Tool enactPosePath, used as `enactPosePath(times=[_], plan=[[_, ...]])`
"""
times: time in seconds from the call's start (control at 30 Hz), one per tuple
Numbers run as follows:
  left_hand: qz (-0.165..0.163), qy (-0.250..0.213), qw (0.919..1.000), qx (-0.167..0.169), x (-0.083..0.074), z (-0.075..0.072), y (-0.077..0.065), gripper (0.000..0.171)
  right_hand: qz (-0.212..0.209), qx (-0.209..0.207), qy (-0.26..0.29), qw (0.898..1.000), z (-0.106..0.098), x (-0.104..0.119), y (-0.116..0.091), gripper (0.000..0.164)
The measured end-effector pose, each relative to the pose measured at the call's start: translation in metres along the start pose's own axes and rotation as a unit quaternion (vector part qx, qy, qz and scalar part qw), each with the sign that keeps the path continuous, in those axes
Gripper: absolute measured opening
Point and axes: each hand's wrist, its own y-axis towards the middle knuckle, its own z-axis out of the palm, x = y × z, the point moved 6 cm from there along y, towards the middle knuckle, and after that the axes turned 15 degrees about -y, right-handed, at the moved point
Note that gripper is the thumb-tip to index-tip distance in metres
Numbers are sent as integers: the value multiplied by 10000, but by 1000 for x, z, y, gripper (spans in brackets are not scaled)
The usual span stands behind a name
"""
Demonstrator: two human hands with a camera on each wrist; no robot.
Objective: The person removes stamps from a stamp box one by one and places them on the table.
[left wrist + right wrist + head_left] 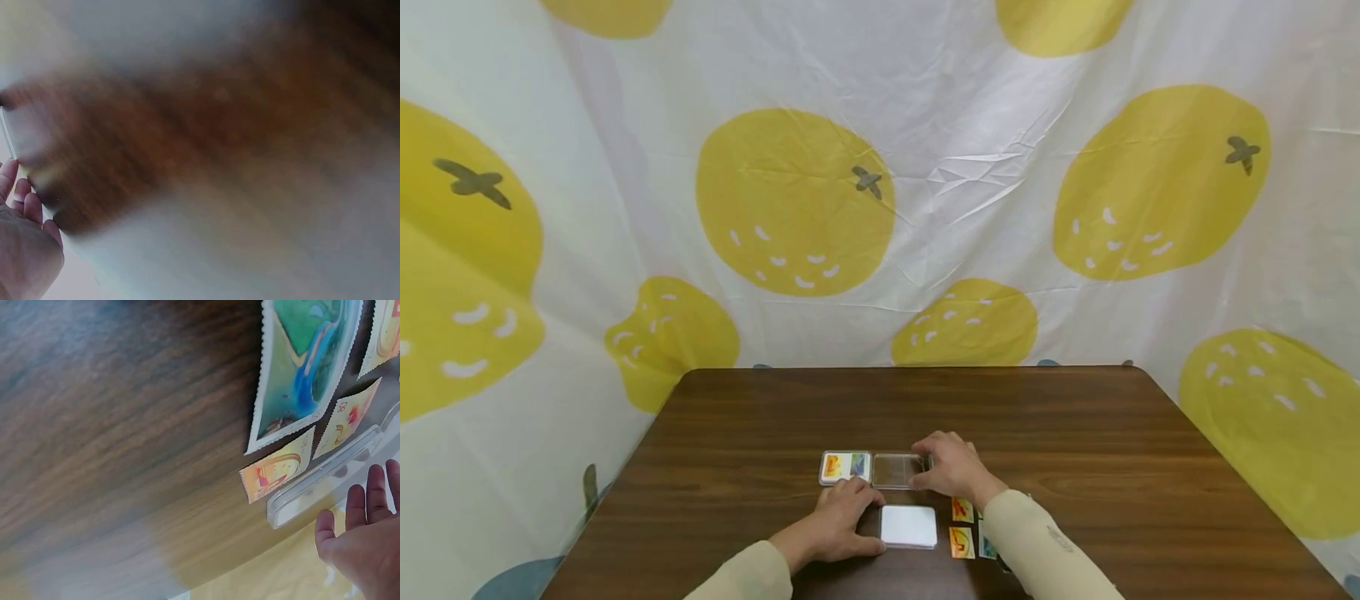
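In the head view a clear plastic case lies unfolded on the table. Its left half (pixel 832 468) holds an orange and a blue-green stamp, and its right half (pixel 895 471) is see-through. My right hand (pixel 953 468) spreads thumb and fingers around the right end of that see-through half; its fingers look nearly straight in the right wrist view. Beside a flat, white-topped rectangular case (pixel 908 526) rests my left hand (pixel 838 521), thumb at the lower left corner, fingers towards the unfolded case. The left wrist view is mostly blurred, with the fingers relaxed at its edge.
Loose stamps lie right of the white-topped case: orange ones (pixel 962 542) and a blue-green one (pixel 300 369) with perforated edges. My right forearm (pixel 1045 542) partly hides them. Behind the brown wooden table (pixel 760 408) hangs a fruit-patterned cloth (pixel 955 225).
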Motion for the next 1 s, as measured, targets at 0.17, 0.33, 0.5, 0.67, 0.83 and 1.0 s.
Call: enactPosePath(times=[0.17, 0.33, 0.5, 0.67, 0.83, 1.0], plan=[[22, 20, 10000, -15, 0, -1, 2, 58, 130, 118, -14, 9998, 4, -2, 0, 54], [321, 130, 9984, -446, -3, -16, 8, 57, 58, 67, -80, 9999, 5, -3, 2, 54], [419, 395, 9950, -815, -2, -31, 21, 60, -57, 6, -144, 9999, 5, -4, 6, 54], [155, 597, 9951, -775, 5, -37, 36, 67, -153, 11, -132, 9998, 6, -6, 8, 55], [-128, 694, 9954, -654, 10, -40, 49, 70, -200, 120, -235, 9995, 7, -7, 10, 57], [-329, 878, 9941, -545, 13, -42, 57, 74, -105, 324, -337, 9989, 10, -7, 9, 59]])
